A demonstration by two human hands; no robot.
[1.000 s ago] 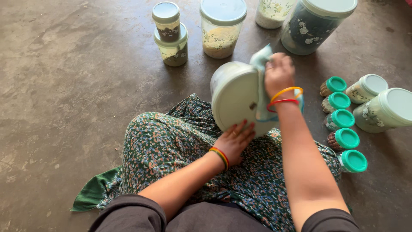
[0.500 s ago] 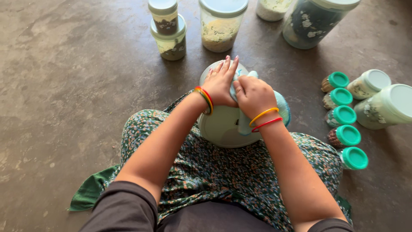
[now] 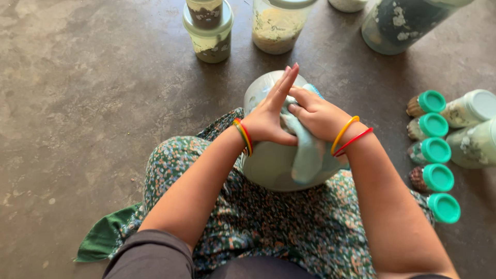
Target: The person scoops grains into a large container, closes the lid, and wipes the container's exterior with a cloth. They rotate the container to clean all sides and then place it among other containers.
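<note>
Seated on a bare concrete floor (image 3: 93, 77), legs covered by a floral green skirt (image 3: 268, 227). Resting on the lap at centre frame: a large pale-green container (image 3: 268, 165), lying on its side, rounded wall facing up.

Left hand (image 3: 268, 116) laid flat against the container's upper side, fingers straight and together, pointing toward 1 o'clock; open, gripping nothing. Red, yellow and green bangles (image 3: 244, 136) around the left wrist.

Right hand (image 3: 318, 114) just beside it at 3 o'clock, fingers curled and closed around a light blue-green cloth (image 3: 307, 150), pressing it onto the container. Cloth draping down toward 6 o'clock over the container's wall. Yellow and red bangles (image 3: 350, 135) on the right wrist. Both hands touching at the fingertips.

At 12 o'clock of the container, well apart: two small stacked jars (image 3: 208, 28), a wider clear jar of pale powder (image 3: 279, 26), and a big dark-green jar (image 3: 403, 23) toward 1 o'clock.

At 3 o'clock: a column of five small bottles with teal caps (image 3: 434, 150), lying on their sides, with two larger pale jars (image 3: 473, 126) just beyond them.
</note>
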